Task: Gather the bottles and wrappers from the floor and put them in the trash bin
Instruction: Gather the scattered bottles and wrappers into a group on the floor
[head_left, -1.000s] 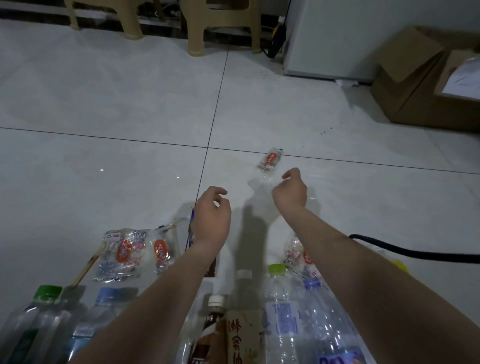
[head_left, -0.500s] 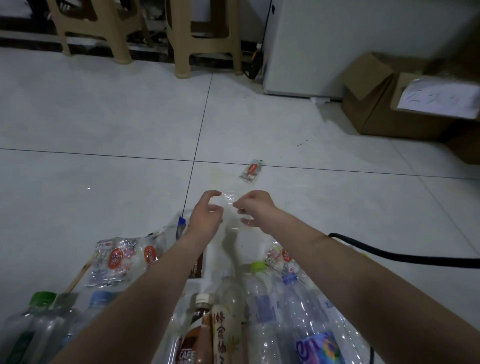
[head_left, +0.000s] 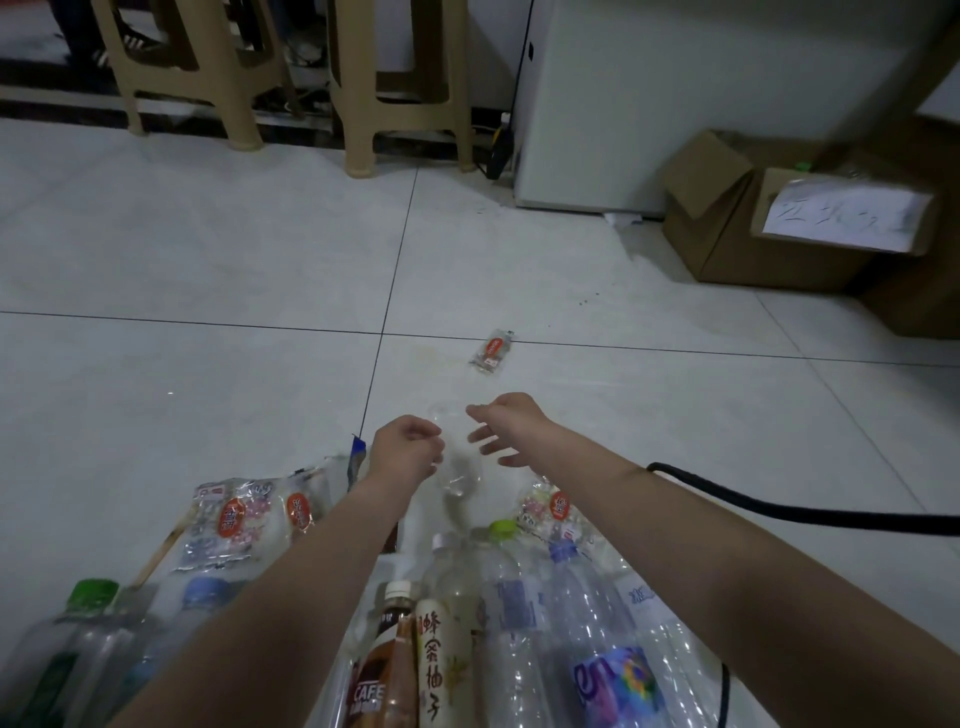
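Indoors, over a pale tiled floor (head_left: 208, 249), a person's left hand (head_left: 408, 452) pinches a clear plastic wrapper (head_left: 460, 475) in curled fingers, while the right hand (head_left: 511, 428) spreads straight fingers just beside it. Open tile runs ahead to two beige stools (head_left: 395, 93), a white cabinet (head_left: 675, 104) and one open cardboard box (head_left: 769, 260) along the far edge. One red-labelled wrapper (head_left: 492, 351) lies alone ahead of the hands; heaped wrappers (head_left: 244, 519) and at least seven bottles (head_left: 514, 623) crowd the near edge under the arms. One black cable (head_left: 779, 512) crosses at right

Clear bottles (head_left: 519, 623), red-labelled wrappers (head_left: 234, 519) across floor (head_left: 208, 260)
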